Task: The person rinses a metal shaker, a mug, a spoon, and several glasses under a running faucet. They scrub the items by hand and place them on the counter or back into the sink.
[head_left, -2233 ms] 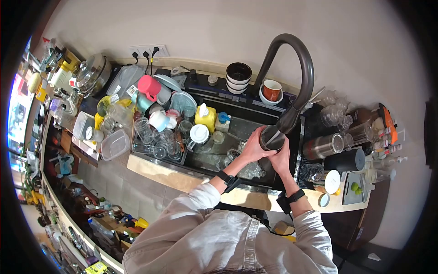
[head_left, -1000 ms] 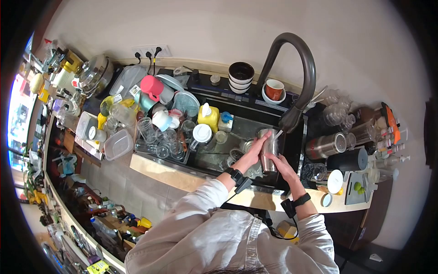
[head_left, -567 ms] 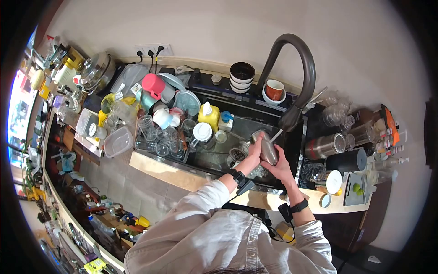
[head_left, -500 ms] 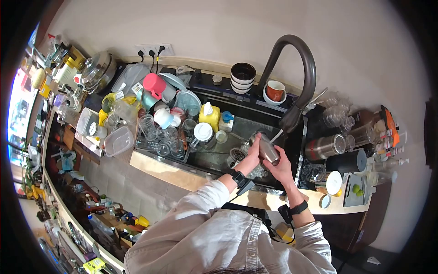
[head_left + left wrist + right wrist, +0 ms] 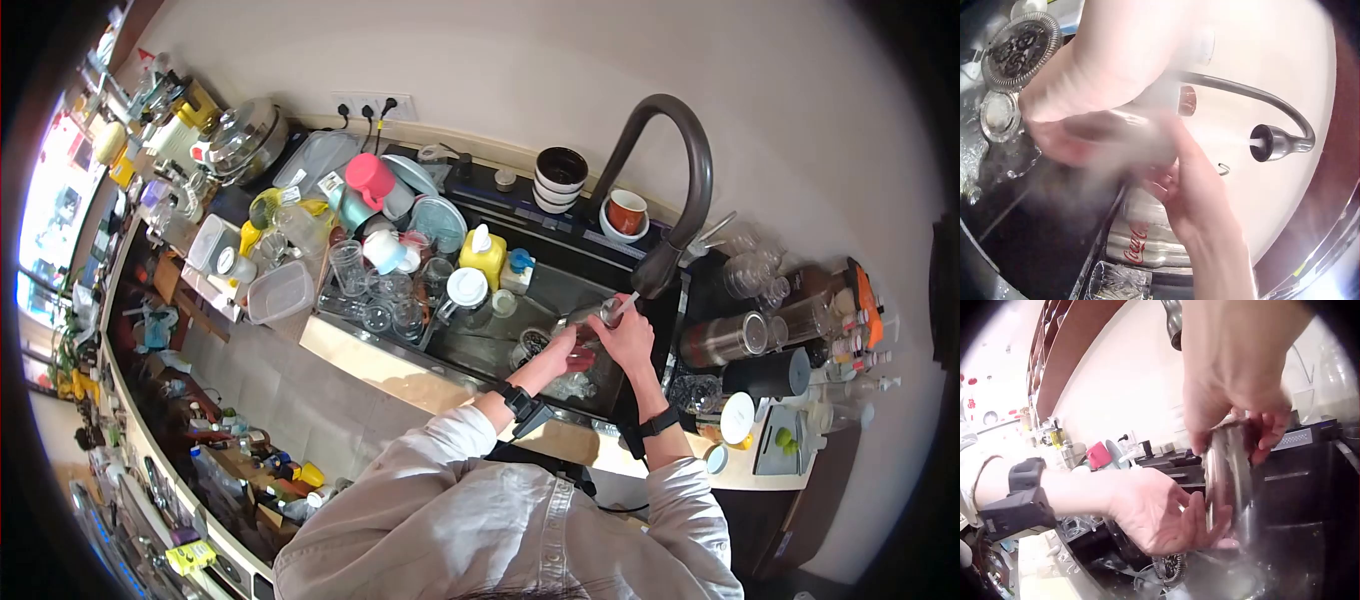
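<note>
Both hands hold a silver metal shaker tin (image 5: 1225, 472) over the dark sink (image 5: 470, 350). In the right wrist view my right hand (image 5: 1238, 394) grips the tin's upper end from above. My left hand (image 5: 1160, 512) curls its fingers against the tin's lower side. From the head, the left hand (image 5: 560, 360) is nearer the front edge and the right hand (image 5: 627, 338) is under the faucet head (image 5: 660, 272). Water streams from the spout (image 5: 1263, 144) toward the right hand and tin, both blurred in the left wrist view. A coil-edged strainer (image 5: 1022, 53) lies in the sink.
Glasses (image 5: 375, 300), a white-lidded jug (image 5: 466, 290) and a yellow pump bottle (image 5: 482, 255) crowd the sink's left side. Stacked bowls (image 5: 560, 180) and an orange cup (image 5: 627, 212) stand behind. On the right are a steel tumbler (image 5: 725, 340) and a black canister (image 5: 768, 373).
The tin was upright under the faucet, then tipped in both hands. Now the right hand has shifted to its upper end and the left hand lower down. The head view has shifted slightly.
</note>
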### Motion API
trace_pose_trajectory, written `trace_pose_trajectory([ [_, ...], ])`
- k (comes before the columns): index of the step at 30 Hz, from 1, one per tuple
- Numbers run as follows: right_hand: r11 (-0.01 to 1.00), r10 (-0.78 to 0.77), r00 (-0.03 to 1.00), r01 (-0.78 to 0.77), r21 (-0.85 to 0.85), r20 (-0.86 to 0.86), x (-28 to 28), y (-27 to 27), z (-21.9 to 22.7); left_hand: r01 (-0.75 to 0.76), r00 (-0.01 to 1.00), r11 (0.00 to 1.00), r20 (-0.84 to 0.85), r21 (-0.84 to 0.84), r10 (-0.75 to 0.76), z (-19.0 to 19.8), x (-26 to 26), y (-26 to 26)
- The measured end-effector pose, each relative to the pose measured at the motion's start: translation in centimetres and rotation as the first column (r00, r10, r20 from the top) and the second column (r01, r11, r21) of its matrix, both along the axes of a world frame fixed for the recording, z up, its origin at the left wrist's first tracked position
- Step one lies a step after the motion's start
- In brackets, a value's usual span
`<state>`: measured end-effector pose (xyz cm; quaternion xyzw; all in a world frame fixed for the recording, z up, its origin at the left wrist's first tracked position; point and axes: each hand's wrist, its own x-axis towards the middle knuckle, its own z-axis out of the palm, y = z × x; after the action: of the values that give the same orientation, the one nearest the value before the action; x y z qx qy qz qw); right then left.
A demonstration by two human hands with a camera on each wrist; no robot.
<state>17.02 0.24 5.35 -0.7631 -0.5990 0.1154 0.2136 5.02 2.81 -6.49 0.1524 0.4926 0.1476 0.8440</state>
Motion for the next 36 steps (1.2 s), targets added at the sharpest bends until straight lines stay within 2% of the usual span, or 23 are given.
trace_pose_trajectory([
  [1, 1.000, 0.007, 1.000, -0.007, 0.005, 0.023, 0.0, 0.3, -0.3, 0.001, 0.998, 0.994, -0.062, 0.106, 0.005, 0.7, -0.2, -0.1],
  [2, 0.999, 0.012, 1.000, -0.012, -0.029, 0.006, 0.0, 0.6, -0.4, -0.003, 0.997, 0.992, -0.081, 0.124, 0.013, 1.4, -0.7, 0.1],
  [3, 0.998, 0.014, 1.000, -0.014, -0.063, 0.002, -0.4, 0.8, 0.1, 0.087, 0.960, 0.924, -0.278, 0.372, 0.021, 2.0, -0.8, -0.2],
  [4, 0.995, 0.014, 1.000, -0.014, -0.098, 0.001, -0.8, 0.8, 1.0, 0.221, 0.886, 0.794, -0.456, 0.567, 0.079, 2.4, -0.8, -0.6],
  [5, 0.991, 0.012, 1.000, -0.012, -0.132, 0.002, -0.9, 0.9, 1.6, 0.382, 0.783, 0.616, -0.596, 0.689, 0.181, 2.7, -0.6, -1.0],
  [6, 0.995, 0.027, 1.000, -0.026, -0.096, 0.015, -0.9, 0.9, 1.4, 0.392, 0.807, 0.511, -0.553, 0.765, 0.209, 2.7, -0.4, -1.2],
  [9, 0.998, 0.054, 0.999, -0.054, -0.022, 0.009, -0.6, 0.1, 0.9, 0.530, 0.750, 0.260, -0.589, 0.808, 0.301, 3.5, 0.1, -1.7],
  [13, 0.996, 0.066, 0.995, -0.070, -0.059, -0.075, 0.4, -1.1, 2.6, 0.386, 0.870, 0.067, -0.387, 0.920, 0.307, 5.2, 0.7, -1.2],
  [15, 0.989, 0.101, 0.993, -0.107, -0.103, -0.060, 1.2, -1.7, 2.8, 0.362, 0.897, 0.062, -0.366, 0.930, 0.247, 5.0, 1.4, -1.0],
  [16, 0.992, 0.110, 0.992, -0.114, -0.049, -0.067, 1.2, -2.1, 3.4, 0.342, 0.913, 0.072, -0.350, 0.937, 0.208, 4.6, 1.7, -0.9],
  [21, 0.996, 0.066, 0.995, -0.070, -0.051, -0.074, 2.7, -3.3, 2.7, 0.346, 0.934, 0.051, -0.349, 0.937, 0.078, 4.0, 2.9, -0.9],
  [24, 0.998, 0.018, 0.997, -0.022, -0.051, -0.079, 3.0, -3.7, 2.4, 0.329, 0.941, 0.078, -0.334, 0.941, 0.060, 4.2, 3.2, -1.3],
  [27, 0.999, -0.027, 0.994, 0.022, -0.041, -0.102, 3.0, -3.9, 2.6, 0.331, 0.942, 0.052, -0.333, 0.942, 0.037, 4.4, 2.8, -0.9],
  [30, 0.997, -0.044, 0.996, 0.039, -0.063, -0.079, 2.5, -4.0, 4.0, 0.406, 0.894, 0.193, -0.432, 0.893, 0.118, 2.8, 2.7, -1.2],
  [33, 0.990, -0.006, 1.000, 0.006, -0.140, 0.000, 2.2, -3.9, 4.5, 0.692, 0.716, 0.337, -0.668, 0.639, -0.205, 2.8, 1.4, -0.9],
  [34, 0.987, 0.019, 0.999, -0.013, -0.159, 0.036, 2.3, -3.9, 4.1, 0.754, 0.645, 0.303, -0.746, 0.584, -0.168, 1.8, 1.4, -1.4],
  [36, 0.984, 0.075, 0.992, -0.057, -0.169, 0.102, 2.3, -4.0, 3.5, 0.821, 0.567, 0.246, -0.787, 0.516, -0.244, 2.0, 0.9, -1.7],
])
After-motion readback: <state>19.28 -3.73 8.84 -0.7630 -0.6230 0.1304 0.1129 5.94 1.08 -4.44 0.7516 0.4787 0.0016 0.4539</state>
